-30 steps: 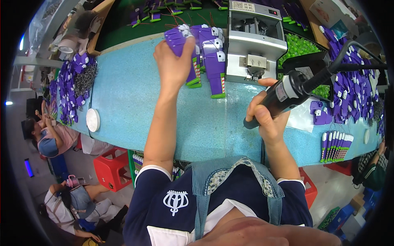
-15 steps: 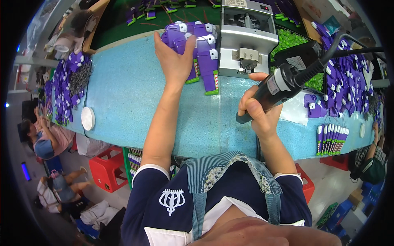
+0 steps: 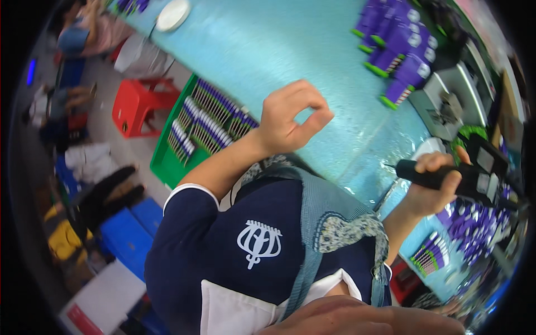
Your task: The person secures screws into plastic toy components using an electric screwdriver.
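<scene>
My left hand (image 3: 290, 117) is over the near edge of the blue table (image 3: 245, 50), beside a green crate (image 3: 162, 159). Its thumb and fingers curl into a ring, and I see nothing in them. In my right hand (image 3: 427, 192) is a black electric screwdriver (image 3: 469, 181), its thin bit pointing left. Several flat purple pieces (image 3: 399, 61) with white and green ends lie overlapped at the far right of the table, apart from both hands. Next to them stands a grey metal machine (image 3: 458, 95).
Rows of purple and white sticks (image 3: 209, 120) fill the crate. More purple pieces (image 3: 474, 226) are heaped on the right, near a row of striped sticks (image 3: 431, 254). A white round lid (image 3: 173, 15) lies at the far left. A red stool (image 3: 137, 106) stands left of the crate.
My left hand has left the purple pieces and come back to the table's near edge, its fingers curled. The view has swung left, bringing the green crate into sight. The screwdriver stays in my right hand.
</scene>
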A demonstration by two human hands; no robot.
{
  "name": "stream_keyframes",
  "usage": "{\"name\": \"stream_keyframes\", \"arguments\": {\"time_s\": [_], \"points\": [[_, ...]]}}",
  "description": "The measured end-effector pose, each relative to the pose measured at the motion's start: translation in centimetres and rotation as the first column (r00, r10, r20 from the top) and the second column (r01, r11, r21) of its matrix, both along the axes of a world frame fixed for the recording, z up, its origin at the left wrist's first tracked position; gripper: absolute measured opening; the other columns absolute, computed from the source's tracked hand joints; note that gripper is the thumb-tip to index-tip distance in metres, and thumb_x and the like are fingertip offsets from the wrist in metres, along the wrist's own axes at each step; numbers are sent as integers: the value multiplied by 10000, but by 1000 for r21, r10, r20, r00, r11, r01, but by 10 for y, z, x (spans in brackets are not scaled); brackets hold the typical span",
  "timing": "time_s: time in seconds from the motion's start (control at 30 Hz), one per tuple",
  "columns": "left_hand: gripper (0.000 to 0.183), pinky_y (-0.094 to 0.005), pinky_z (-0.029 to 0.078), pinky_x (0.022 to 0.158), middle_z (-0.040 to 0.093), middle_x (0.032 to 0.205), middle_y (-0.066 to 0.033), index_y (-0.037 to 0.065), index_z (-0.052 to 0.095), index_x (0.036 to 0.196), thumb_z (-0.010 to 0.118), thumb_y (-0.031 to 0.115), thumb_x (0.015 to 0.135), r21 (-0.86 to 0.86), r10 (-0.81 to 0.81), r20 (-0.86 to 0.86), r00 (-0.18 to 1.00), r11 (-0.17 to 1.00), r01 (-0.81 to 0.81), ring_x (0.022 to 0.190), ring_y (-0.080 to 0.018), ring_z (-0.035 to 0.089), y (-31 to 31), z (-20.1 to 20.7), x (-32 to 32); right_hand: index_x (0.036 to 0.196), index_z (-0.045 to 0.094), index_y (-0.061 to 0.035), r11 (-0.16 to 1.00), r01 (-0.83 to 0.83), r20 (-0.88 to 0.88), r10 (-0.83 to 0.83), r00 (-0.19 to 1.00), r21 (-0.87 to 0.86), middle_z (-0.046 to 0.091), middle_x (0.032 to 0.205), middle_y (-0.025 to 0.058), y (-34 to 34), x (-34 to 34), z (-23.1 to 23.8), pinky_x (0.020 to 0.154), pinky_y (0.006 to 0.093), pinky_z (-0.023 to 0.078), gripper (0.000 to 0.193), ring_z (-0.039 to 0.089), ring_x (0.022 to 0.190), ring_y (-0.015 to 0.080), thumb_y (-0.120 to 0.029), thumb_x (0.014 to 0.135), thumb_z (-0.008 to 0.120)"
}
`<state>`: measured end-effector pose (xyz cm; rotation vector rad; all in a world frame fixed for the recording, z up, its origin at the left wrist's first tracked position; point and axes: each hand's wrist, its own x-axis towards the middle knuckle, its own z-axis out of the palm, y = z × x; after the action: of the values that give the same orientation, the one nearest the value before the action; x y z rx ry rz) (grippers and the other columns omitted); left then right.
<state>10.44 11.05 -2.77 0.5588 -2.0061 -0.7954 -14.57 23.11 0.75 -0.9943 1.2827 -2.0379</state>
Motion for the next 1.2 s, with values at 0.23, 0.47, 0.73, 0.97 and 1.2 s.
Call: {"name": "stream_keyframes", "arguments": {"time_s": [0.23, 0.47, 0.73, 0.97, 1.2], "points": [[192, -262, 462, 591, 580, 743, -54, 23, 577, 994, 652, 138, 860, 434, 787, 315, 530, 377, -818, 626, -128, 541, 84, -121, 161, 1246, 418, -16, 986, -161, 26, 160, 987, 34, 526, 708, 85, -1, -14, -5, 616, 315, 404, 473, 491, 618, 180, -393, 961, 445], [935, -447, 366, 1016, 411, 1347, -151, 78, 342, 1377, 854, 217, 608, -207, 436, 899, -24, 376, -903, 1243, -324, 393, 158, -198, 347, 1243, 454, -1, 972, -218, -28, 221, 975, 90, 522, 720, 100, -5, -17, 4, 648, 339, 375, 467, 468, 661, 192, -376, 966, 444], [1133, -548, 260, 1090, 306, 1449, -122, 122, 233, 1437, 880, 228, 513, -158, 269, 963, -16, 518, -841, 1353, -334, 279, 113, -230, 401, 1210, 479, -2, 981, -118, -90, 133, 987, 156, 524, 710, 93, -1, 1, 15, 655, 333, 363, 448, 468, 656, 187, -374, 962, 471], [1026, -448, 314, 1062, 419, 1301, -173, 53, 328, 1366, 844, 243, 500, -163, 361, 930, 65, 565, -809, 1240, -341, 391, 107, -232, 410, 1212, 472, 6, 977, -66, -126, 93, 988, 205, 513, 705, 89, -3, 12, 18, 653, 322, 375, 440, 461, 650, 183, -361, 969, 463], [1063, -443, 358, 1034, 427, 1328, -187, 52, 294, 1388, 845, 248, 500, -64, 295, 945, 139, 585, -808, 1226, -351, 427, 108, -232, 409, 1211, 474, 19, 973, -96, -133, 125, 983, 208, 507, 708, 87, -8, 18, 19, 657, 328, 379, 433, 459, 655, 182, -344, 975, 453]]}}
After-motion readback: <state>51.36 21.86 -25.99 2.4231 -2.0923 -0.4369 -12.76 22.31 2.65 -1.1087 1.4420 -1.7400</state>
